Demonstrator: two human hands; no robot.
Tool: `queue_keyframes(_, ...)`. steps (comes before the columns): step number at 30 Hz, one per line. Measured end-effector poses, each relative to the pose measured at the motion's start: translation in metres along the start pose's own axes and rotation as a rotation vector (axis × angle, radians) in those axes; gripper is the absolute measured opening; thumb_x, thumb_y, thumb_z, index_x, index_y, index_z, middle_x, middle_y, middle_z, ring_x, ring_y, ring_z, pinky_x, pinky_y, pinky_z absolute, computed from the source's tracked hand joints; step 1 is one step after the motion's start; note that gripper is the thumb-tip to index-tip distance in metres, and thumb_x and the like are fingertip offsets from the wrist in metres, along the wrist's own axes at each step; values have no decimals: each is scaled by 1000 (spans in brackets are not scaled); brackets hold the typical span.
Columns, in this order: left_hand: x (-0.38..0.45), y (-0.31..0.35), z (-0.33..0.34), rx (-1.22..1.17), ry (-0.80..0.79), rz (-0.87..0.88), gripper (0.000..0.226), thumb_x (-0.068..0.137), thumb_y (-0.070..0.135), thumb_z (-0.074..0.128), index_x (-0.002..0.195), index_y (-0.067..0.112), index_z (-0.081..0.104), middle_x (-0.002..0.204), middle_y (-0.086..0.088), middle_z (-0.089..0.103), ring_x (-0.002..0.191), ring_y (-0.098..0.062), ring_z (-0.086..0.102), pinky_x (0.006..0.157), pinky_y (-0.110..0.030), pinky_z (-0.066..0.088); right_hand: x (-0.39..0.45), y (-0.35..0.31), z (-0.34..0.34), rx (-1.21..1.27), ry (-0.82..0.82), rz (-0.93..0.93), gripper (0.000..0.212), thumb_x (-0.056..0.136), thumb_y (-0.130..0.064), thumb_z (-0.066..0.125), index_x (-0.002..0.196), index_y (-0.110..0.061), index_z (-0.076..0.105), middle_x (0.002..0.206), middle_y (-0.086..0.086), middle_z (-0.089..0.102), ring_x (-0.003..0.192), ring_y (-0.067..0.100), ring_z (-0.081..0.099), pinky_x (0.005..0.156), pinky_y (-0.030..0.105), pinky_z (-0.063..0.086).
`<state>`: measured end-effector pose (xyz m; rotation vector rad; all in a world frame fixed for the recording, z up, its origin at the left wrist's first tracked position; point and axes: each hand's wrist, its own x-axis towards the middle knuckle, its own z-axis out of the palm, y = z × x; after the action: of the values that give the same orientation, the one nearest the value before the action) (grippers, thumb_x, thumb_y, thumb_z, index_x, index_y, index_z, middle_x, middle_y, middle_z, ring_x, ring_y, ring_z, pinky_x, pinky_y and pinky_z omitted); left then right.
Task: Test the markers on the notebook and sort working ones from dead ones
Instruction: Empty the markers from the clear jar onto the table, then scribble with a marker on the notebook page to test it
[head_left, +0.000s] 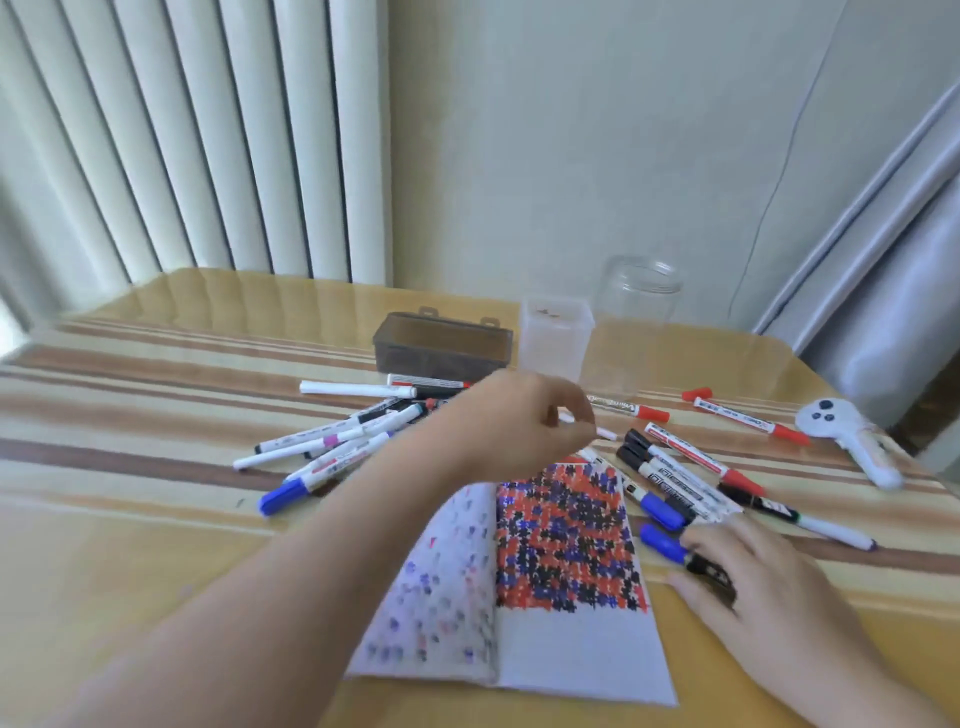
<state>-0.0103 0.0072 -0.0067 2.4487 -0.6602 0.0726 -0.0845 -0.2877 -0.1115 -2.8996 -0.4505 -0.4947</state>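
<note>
Left hand (524, 421) pinching a thin white marker (602, 431) above the open notebook (571, 649) on the tabletop (156, 545), right hand (748, 577) fingers curled round a blue-capped marker (670, 545) beside the page

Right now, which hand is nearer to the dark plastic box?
Left. The left hand holds a white marker just in front of the dark plastic box; the right hand rests far nearer the camera, beside the notebook.

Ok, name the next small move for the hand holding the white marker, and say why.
Probably lower the left hand, which pinches a white marker above the notebook, toward the page's bare lower strip; the upper part is already packed with red, blue and black test marks.
</note>
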Motion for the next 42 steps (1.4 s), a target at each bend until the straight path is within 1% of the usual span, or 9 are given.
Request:
queue_keyframes(4,-47,-36,-17,140,-84,-45,12,97,40,61,99,40,72,79,20,62,72,2,58,66,-24,41,5,4,-11,-6,-112,14,48,86,-63,53,116,-30,70,104,-18,64,100,17,65,77,40,55)
queue_keyframes(9,-80,-47,7,-52,-34,-83,16,98,43,62,114,43,68,96,21,66,84,-1,63,74,-26,54,27,-14,-42,120,-26,-105,24,96,-30,64,118,-24,72,107,-12,61,91,19,64,72,42,55)
queue_keyframes(13,-64,-26,23,-166,-20,28,37,99,56,53,133,42,57,108,19,67,95,-1,63,79,-21,52,62,-63,-42,297,-16,-221,29,103,-42,51,125,-32,67,94,-14,63,85,5,55,74,28,45)
queue_keyframes(17,-44,-24,40,-209,127,55,27,102,53,50,108,28,56,84,6,66,75,-12,59,64,-29,46,95,-94,-19,356,-77,-295,17,102,-47,44,99,-37,58,79,-20,56,74,4,52,63,28,42)
queue_keyframes(20,-40,-44,53,-309,193,-17,18,104,44,53,96,28,53,77,8,60,73,-10,55,64,-28,45,105,-96,8,310,-89,-286,30,99,-55,32,102,-33,53,83,-15,59,75,11,56,63,42,49)
queue_keyframes(28,-36,-56,49,-880,180,-59,16,99,31,64,91,20,56,74,-6,58,65,-18,46,61,-26,38,105,-94,0,389,-124,-131,42,90,-77,40,118,-47,38,80,-6,65,73,6,59,65,41,52)
queue_keyframes(34,-36,-59,50,-938,174,-134,12,100,4,57,108,6,48,98,-4,77,85,-18,71,79,-29,56,104,-77,-12,1330,-60,341,30,100,1,41,83,-24,43,77,9,57,71,23,48,67,44,41)
queue_keyframes(37,-35,-58,49,-920,164,-125,27,97,5,62,121,12,53,104,-3,77,94,-20,73,86,-28,57,106,-69,-18,2013,-257,413,37,88,1,36,98,-17,66,101,18,68,82,28,59,70,38,53)
queue_keyframes(42,-37,-59,50,-745,128,-150,27,103,7,57,123,22,66,107,5,74,100,-18,72,93,-35,58,106,-67,-4,2080,-200,304,45,71,-15,91,109,-25,70,93,8,68,74,15,59,60,24,52)
